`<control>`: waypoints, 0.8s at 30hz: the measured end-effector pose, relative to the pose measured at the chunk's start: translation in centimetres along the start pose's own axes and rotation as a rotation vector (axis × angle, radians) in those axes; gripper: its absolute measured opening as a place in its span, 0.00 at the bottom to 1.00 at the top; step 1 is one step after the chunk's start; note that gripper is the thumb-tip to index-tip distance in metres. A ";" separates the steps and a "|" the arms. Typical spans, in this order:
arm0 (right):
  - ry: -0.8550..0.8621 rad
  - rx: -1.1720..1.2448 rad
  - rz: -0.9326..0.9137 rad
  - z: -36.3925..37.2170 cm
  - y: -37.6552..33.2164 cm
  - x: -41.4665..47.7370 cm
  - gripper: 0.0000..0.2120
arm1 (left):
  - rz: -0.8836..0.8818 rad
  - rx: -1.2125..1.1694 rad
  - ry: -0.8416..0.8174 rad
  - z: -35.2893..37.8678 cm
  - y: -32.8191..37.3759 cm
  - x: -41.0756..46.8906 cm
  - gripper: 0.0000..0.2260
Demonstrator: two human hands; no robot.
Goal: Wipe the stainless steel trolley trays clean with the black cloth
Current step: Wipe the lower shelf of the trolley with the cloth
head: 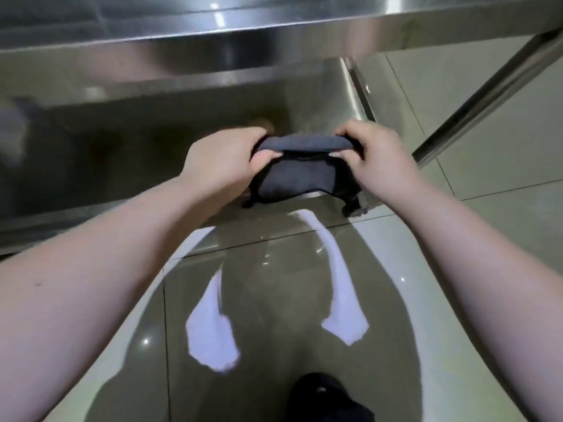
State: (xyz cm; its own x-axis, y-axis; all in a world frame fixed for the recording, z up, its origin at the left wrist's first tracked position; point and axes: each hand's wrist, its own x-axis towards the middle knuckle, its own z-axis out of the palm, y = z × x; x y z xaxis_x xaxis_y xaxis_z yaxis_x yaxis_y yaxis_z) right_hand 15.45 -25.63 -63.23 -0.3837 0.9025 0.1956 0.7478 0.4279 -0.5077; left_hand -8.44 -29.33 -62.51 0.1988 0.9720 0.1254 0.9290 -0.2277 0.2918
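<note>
Cloth point(304, 144) stretched between left hand point(222, 159) and right hand point(377, 159), above lower tray point(146, 141) near edge; upper tray point(274, 28) overhead; floor point(502, 166) right.

I see a glossy pale tiled floor point(502, 166) with dark grout lines point(166, 330), mirroring bright white patches of light point(210, 339) and small glints under soft indoor lighting

Glossy pale floor tiles point(502, 166) with thin dark grout lines, mirroring white light patches and a dark silhouette. Black shoe point(329, 397) at the bottom edge, resting on the tiles, partly cut off.
</note>
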 end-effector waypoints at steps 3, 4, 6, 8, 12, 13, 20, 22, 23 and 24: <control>0.065 -0.055 0.025 -0.8 0.8 5.0 0.11 | -0.134 -0.073 0.096 0.1 -0.1 3.7 0.15; 0.091 -0.107 0.014 -1.1 1.1 6.6 0.13 | -0.144 -0.071 0.170 0.1 0.1 5.1 0.15; 0.151 -0.205 0.005 -1.2 1.8 8.9 0.13 | -0.164 -0.006 0.302 0.0 0.6 7.1 0.15; 0.197 -0.251 0.026 -0.4 2.9 9.7 0.14 | -0.162 0.005 0.319 1.1 1.0 8.2 0.14; 0.060 -0.327 0.083 3.8 5.9 5.5 0.20 | -0.169 -0.015 0.071 6.3 1.5 6.4 0.12; 0.008 -0.317 0.094 4.7 6.5 3.8 0.20 | -0.134 0.028 0.029 7.7 1.5 5.1 0.11; -0.085 -0.289 0.090 6.7 7.4 -1.6 0.14 | -0.005 -0.082 0.027 10.5 -0.9 0.8 0.16; 0.002 -0.301 0.136 7.3 6.2 0.8 0.20 | -0.145 -0.095 0.089 10.2 -4.1 1.8 0.21; 0.008 -0.293 0.167 8.2 5.4 2.4 0.20 | -0.241 -0.026 0.110 10.1 -5.9 2.3 0.22; -0.041 -0.301 0.203 9.3 4.4 3.9 0.23 | -0.334 0.058 0.103 10.0 -7.6 2.6 0.22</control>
State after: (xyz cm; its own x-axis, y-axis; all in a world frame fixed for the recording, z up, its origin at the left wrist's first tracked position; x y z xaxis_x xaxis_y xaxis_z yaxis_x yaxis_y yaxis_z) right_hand 12.24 -20.62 -72.50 -0.2276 0.9705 0.0797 0.9347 0.2407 -0.2617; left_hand -11.89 -24.44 -73.89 -0.1489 0.9806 0.1276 0.9541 0.1085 0.2793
